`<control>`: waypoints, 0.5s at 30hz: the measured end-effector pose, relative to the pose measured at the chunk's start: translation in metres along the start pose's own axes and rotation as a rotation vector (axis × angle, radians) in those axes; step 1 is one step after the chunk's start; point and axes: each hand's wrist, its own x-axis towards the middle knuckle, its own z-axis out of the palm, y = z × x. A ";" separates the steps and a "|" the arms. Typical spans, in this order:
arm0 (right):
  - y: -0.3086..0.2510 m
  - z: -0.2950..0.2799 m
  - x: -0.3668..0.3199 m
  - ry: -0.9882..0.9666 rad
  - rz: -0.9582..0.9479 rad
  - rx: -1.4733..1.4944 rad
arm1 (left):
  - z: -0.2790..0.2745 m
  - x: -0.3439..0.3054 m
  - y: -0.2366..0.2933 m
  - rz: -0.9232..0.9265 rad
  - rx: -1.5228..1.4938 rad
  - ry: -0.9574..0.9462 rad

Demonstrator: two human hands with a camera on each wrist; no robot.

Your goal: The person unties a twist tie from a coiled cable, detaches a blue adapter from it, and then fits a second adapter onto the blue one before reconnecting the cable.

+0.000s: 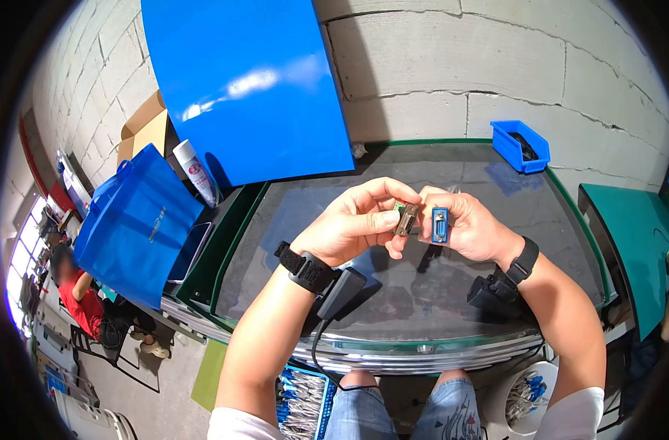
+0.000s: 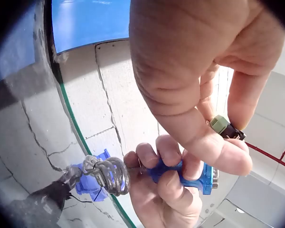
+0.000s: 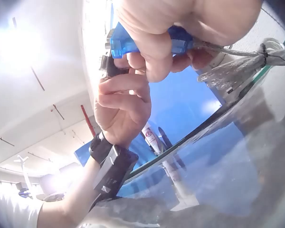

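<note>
L hand pinches small grn/blk connector, R hand grips blue plug just beside it, both above desk. Risk: if pushed together misaligned, either pc. could get damaged; if L pinch slips, connector prob. drops onto desk.

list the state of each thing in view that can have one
Small connector: pinched by the left hand, not joined to the blue one
Blue connector: gripped by the right hand, end face exposed
Its cable: coiled, tied
Blue bin: open-topped, dark contents inside
Blue basket: filled with cables
Spray can: standing
Cardboard box: open
</note>
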 end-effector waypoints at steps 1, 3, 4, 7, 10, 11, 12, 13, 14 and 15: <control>0.001 0.001 0.000 0.001 0.002 0.000 | 0.000 0.000 0.000 -0.001 -0.002 -0.001; 0.003 0.003 0.000 0.010 -0.004 -0.004 | 0.001 0.000 0.001 -0.006 0.001 0.002; 0.003 0.003 0.000 0.011 -0.003 -0.004 | 0.002 0.000 0.001 -0.007 0.000 0.001; 0.004 0.002 0.000 0.004 -0.016 -0.010 | 0.003 0.000 0.001 -0.008 0.004 0.007; 0.005 0.003 -0.001 -0.001 -0.023 0.028 | 0.004 0.000 0.002 -0.012 0.024 0.018; 0.004 0.003 -0.001 -0.006 -0.007 0.024 | 0.005 0.000 0.002 -0.010 0.023 0.014; 0.003 0.003 -0.001 -0.011 0.009 0.021 | 0.005 0.000 0.002 -0.008 0.023 0.010; 0.003 0.003 -0.001 -0.011 0.009 0.021 | 0.005 0.000 0.003 -0.008 0.023 0.010; 0.002 0.002 -0.001 -0.015 0.004 0.019 | 0.006 0.000 0.004 -0.019 0.033 0.012; 0.002 0.002 -0.001 -0.018 0.000 0.017 | 0.007 0.000 0.004 -0.030 0.043 0.014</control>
